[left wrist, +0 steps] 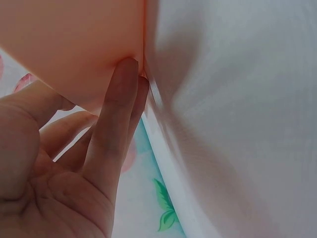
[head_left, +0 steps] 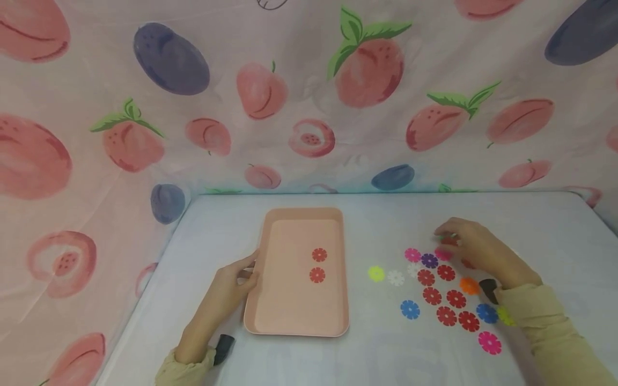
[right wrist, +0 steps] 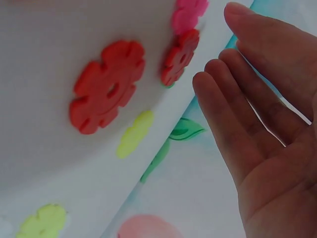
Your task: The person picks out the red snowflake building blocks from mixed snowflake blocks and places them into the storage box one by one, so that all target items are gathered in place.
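On the table, a peach-coloured tray (head_left: 299,316) bears two red notched flower-shaped discs (head_left: 319,254) in its right half. My left hand (head_left: 230,284) holds the tray's left side, thumb at the rim and fingertips against the outer wall in the left wrist view. Over the far end of a group of loose flower discs hovers my right hand (head_left: 475,249), its fingers loosely bent and thumb apart, holding nothing. Below its fingertips lie a pink disc (right wrist: 189,15), a red disc (right wrist: 181,57) with a bit of green under it, and another red disc (right wrist: 109,88).
Several red discs (head_left: 446,316) lie right of the tray, with a blue disc (head_left: 410,309), a white disc (head_left: 396,277), a yellow disc (head_left: 376,273) and an orange disc (head_left: 469,286). A fruit-print curtain (head_left: 309,96) hangs behind the white table (head_left: 376,359).
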A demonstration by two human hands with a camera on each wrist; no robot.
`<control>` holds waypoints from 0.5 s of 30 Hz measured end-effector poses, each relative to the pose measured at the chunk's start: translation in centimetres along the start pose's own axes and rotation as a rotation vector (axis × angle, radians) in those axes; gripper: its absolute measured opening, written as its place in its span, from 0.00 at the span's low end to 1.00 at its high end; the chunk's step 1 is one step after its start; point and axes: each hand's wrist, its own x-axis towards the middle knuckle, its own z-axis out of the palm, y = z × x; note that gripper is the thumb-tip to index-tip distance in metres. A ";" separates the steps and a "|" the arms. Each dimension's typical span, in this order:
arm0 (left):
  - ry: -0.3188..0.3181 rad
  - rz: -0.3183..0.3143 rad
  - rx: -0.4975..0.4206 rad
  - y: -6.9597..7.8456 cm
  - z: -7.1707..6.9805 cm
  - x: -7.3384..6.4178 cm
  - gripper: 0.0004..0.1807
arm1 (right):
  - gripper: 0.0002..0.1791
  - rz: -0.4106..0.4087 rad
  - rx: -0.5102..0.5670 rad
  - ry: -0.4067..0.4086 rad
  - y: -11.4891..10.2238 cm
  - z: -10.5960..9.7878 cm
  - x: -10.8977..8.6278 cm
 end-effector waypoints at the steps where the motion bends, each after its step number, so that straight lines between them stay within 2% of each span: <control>1: -0.001 -0.002 -0.001 0.0 0.0 0.0 0.30 | 0.23 0.001 -0.004 0.003 0.2 0.0 0.0; 6: -0.003 -0.019 -0.011 0.0 0.1 0.0 0.30 | 0.24 0.031 0.001 -0.002 0.9 0.1 0.3; 10: 0.001 -0.006 -0.021 0.0 0.1 0.1 0.30 | 0.24 0.054 0.014 -0.018 1.4 0.2 0.5; 15: 0.006 0.003 -0.019 0.0 0.0 0.0 0.29 | 0.24 0.044 0.017 -0.025 1.8 0.1 0.6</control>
